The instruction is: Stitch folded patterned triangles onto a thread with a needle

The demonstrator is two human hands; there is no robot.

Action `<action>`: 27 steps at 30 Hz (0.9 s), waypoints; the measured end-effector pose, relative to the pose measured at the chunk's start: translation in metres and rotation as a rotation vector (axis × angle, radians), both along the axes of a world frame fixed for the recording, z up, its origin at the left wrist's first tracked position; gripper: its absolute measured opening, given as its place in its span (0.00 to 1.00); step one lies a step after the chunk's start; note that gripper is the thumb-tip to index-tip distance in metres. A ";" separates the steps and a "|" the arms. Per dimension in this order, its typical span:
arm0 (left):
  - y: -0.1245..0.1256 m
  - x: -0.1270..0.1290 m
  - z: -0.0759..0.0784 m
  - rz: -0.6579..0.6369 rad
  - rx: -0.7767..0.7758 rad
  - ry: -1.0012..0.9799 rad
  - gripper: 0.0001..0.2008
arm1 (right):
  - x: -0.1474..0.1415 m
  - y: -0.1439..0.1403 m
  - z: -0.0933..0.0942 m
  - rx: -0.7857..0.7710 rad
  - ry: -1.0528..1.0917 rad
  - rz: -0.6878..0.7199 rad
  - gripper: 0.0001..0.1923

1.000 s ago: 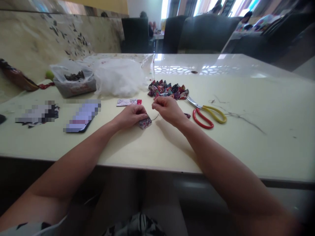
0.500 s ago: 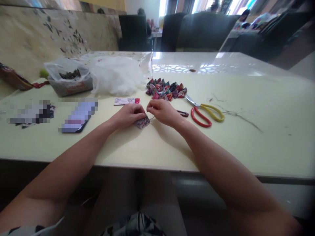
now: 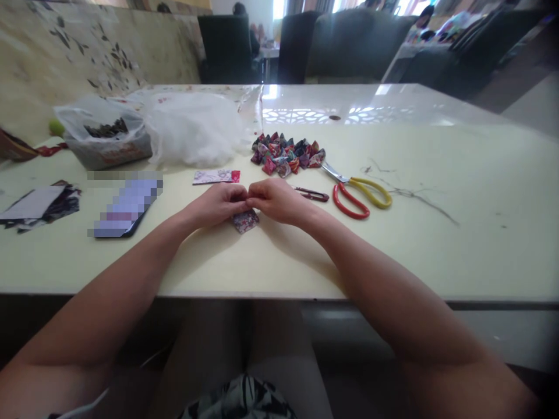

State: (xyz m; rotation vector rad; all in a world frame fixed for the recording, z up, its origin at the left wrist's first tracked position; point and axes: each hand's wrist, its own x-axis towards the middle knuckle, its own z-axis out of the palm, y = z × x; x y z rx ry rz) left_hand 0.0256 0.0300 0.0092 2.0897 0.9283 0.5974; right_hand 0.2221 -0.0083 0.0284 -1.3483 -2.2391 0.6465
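My left hand [image 3: 217, 203] pinches a small patterned piece of fabric [image 3: 245, 222], which hangs below the fingertips just over the table. My right hand [image 3: 277, 201] meets it at the fabric's top edge, fingers closed; whatever they grip is too small or hidden to name. Beyond my hands lies a flat pale printed fabric strip [image 3: 212, 177] with a red end [image 3: 236, 176]. To the right, thread snips [image 3: 315, 195] are partly covered by my right hand. A cluster of small stuffed fabric pieces [image 3: 288, 155] sits behind them.
Scissors [image 3: 351, 201] with one red and one yellow handle lie right, near loose threads [image 3: 421, 202]. At left are a phone [image 3: 131, 206], fabric scraps [image 3: 41, 203], a plastic bag of dark bits [image 3: 105, 142] and a bag of white stuffing [image 3: 192, 131]. Chairs [image 3: 358, 46] stand behind.
My right hand has come left, so its fingertips now touch those of my left hand at the fabric. The view has shifted slightly; the things on the table stay put.
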 end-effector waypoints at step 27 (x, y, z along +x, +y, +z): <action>0.000 0.003 0.004 -0.044 -0.058 0.015 0.10 | -0.006 -0.008 0.004 0.068 -0.053 0.080 0.07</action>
